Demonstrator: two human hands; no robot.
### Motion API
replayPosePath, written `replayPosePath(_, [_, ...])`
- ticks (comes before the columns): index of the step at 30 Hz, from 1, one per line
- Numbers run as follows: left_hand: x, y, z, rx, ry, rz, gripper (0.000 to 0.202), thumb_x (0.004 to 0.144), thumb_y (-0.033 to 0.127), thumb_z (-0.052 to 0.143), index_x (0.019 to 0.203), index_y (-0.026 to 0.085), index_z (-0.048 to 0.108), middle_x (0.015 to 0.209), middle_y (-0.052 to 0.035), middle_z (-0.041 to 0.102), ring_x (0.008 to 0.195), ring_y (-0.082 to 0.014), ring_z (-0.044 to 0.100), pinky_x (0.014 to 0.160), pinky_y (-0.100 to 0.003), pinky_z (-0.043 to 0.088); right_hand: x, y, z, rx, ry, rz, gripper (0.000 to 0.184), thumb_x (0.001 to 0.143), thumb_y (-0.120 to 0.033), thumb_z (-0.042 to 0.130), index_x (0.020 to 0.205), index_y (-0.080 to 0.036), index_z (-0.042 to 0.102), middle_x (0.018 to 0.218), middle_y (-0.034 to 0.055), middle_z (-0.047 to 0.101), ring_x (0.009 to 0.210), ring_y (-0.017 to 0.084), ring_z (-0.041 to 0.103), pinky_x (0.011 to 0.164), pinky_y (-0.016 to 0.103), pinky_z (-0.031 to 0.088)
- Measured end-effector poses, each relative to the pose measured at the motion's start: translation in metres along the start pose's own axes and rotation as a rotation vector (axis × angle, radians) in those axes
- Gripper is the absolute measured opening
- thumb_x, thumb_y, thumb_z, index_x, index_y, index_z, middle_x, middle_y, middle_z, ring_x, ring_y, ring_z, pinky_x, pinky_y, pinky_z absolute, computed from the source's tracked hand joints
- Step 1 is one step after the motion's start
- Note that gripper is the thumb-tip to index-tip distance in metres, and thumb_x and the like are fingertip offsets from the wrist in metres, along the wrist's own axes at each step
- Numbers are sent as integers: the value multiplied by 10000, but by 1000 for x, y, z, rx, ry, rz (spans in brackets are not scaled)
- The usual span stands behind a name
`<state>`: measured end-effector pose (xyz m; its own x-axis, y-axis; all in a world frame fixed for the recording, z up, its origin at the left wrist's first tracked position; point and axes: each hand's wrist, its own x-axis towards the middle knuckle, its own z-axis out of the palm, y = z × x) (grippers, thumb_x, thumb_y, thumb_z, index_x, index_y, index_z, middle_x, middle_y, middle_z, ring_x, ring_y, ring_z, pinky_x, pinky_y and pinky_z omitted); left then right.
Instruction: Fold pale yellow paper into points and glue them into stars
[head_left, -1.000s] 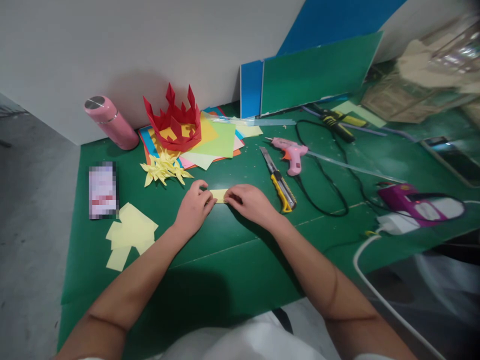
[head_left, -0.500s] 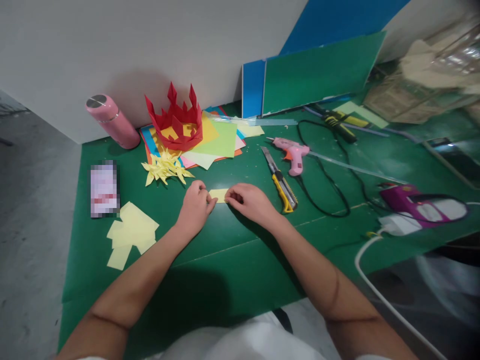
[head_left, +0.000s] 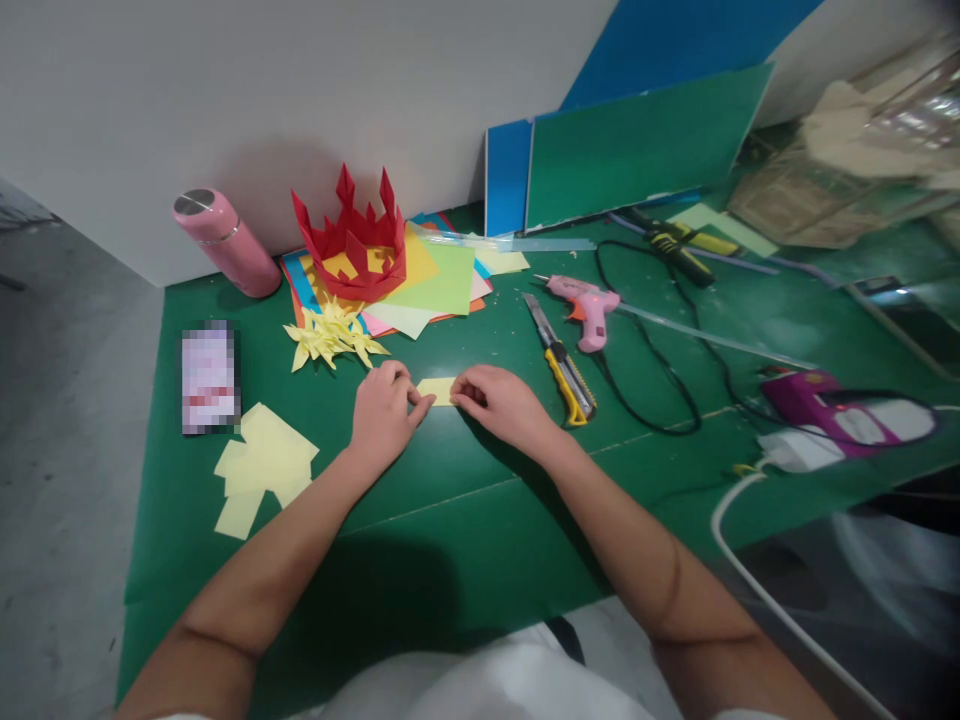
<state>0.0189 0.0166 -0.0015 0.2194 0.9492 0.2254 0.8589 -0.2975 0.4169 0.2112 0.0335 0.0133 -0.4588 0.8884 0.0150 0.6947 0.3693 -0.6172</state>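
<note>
A small pale yellow piece of paper (head_left: 435, 392) lies on the green tabletop between my hands. My left hand (head_left: 388, 410) is closed at its left end, thumb and fingertips on the paper. At the right end, my right hand (head_left: 495, 402) pinches the paper between thumb and fingers. Folded yellow paper pieces (head_left: 330, 335) sit in a small heap just beyond my left hand. Loose yellow paper pieces (head_left: 266, 455) lie overlapping to the left of my left forearm. Behind the heap, a red folded-paper crown (head_left: 364, 265) stands on coloured sheets (head_left: 446, 285).
A yellow utility knife (head_left: 562, 375) and a pink glue gun (head_left: 589, 305) with a black cord lie right of my right hand. A purple power box (head_left: 810, 400) is farther right. A pink bottle (head_left: 229, 245) and a blurred-out flat object (head_left: 210, 380) are at left.
My left hand's fingers have shifted slightly at the paper's left end, showing a slanted corner. The right hand stays in place, and the other things have not moved.
</note>
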Motion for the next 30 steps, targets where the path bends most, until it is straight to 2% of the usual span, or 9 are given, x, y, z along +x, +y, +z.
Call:
replayPosePath(5, [1, 2, -2, -13, -31, -23, 304, 818, 352, 639, 609, 158, 534, 887, -65, 526, 765, -185, 502, 714, -336, 402, 1, 3, -2, 10, 3, -27, 87, 828, -147, 576, 747, -178, 584, 737, 18, 545, 696, 137, 508, 642, 251, 377])
replayPosePath(11, [0, 4, -2, -39, -47, -40, 98, 838, 288, 615, 873, 196, 615, 953, -55, 555, 853, -207, 510, 762, -345, 386, 0, 6, -4, 66, -12, -43, 98, 824, -107, 562, 766, -176, 600, 777, 22, 554, 718, 133, 519, 659, 250, 396])
replayPosePath(17, [-2, 5, -1, -49, -60, -24, 116, 873, 261, 558, 869, 250, 673, 997, -47, 578, 862, -213, 508, 757, -362, 359, -1, 11, -6, 118, -6, -31, 129, 803, -79, 552, 795, -171, 642, 780, 27, 588, 726, 134, 531, 661, 254, 399])
replayPosePath(23, [-4, 5, -1, -51, -55, -10, 139, 884, 280, 545, 868, 239, 676, 988, -49, 587, 869, -211, 509, 747, -359, 359, 0, 14, -10, 219, 32, 8, 150, 862, -192, 520, 802, -183, 657, 796, 33, 643, 757, 145, 565, 674, 268, 422])
replayPosePath(30, [-4, 5, 1, -106, -2, 53, 153, 888, 221, 518, 849, 200, 664, 979, -59, 591, 883, -203, 509, 795, -360, 394, -2, 11, -4, 153, 25, 6, 85, 805, -257, 633, 775, -180, 653, 744, 8, 569, 662, 117, 529, 625, 248, 412])
